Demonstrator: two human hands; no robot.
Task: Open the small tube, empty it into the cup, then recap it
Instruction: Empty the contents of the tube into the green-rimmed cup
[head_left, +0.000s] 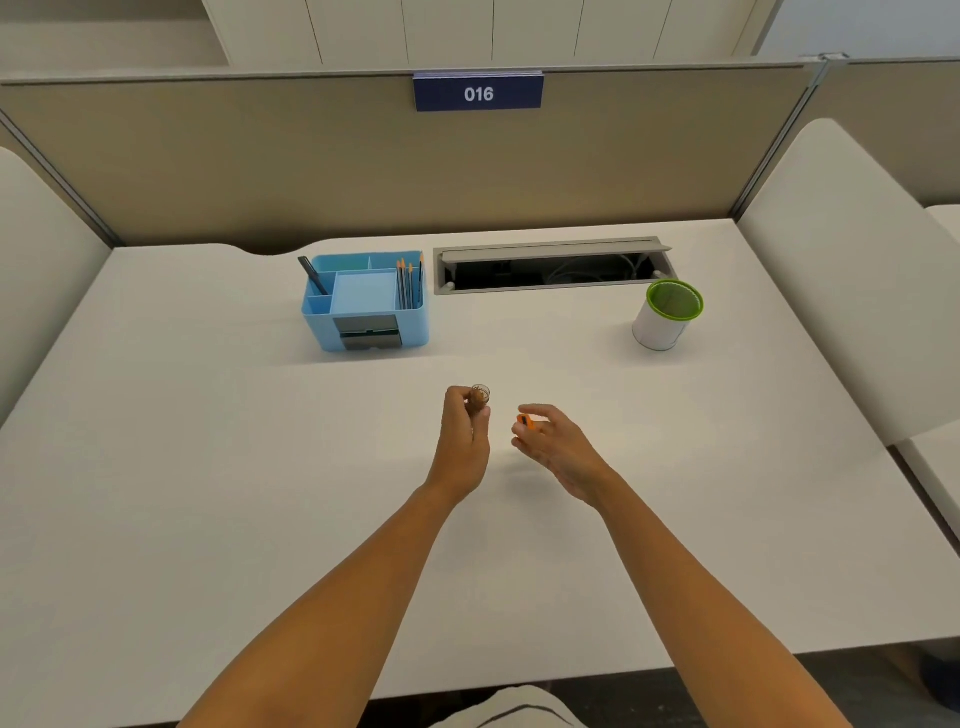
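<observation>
Forearms, 2 of them and both bare, are reaching out over the white desk (208, 467) from the near edge. Left hand (464, 441) is curling into a loose fist around 1 small clear tube (479, 397), holding it upright above the middle of the desk; the tube's open mouth is poking out above the fingers, and whatever is inside is too small to make out. Right hand (556, 447) is hovering just beside the left, not touching it, and is pinching 1 orange cap (524, 421) between thumb and forefinger while the other fingers are fanning out loosely. Cap and tube are sitting apart, with a gap of bare desk showing between them.

Farther back on the left, 1 blue organizer (363, 322) is standing on the desk, its compartments holding 1 dark pen (313, 276) leaning at the left and about 4 orange-tipped pencils (408, 283) at the right. Well off to the right, 1 white cup (665, 317) with a green rim is standing upright, well apart from both hands. Behind these, 1 cable tray (550, 267) is lying open in the desk. At the back, 1 beige partition (260, 166) is carrying 1 blue sign (478, 93) reading 016.
</observation>
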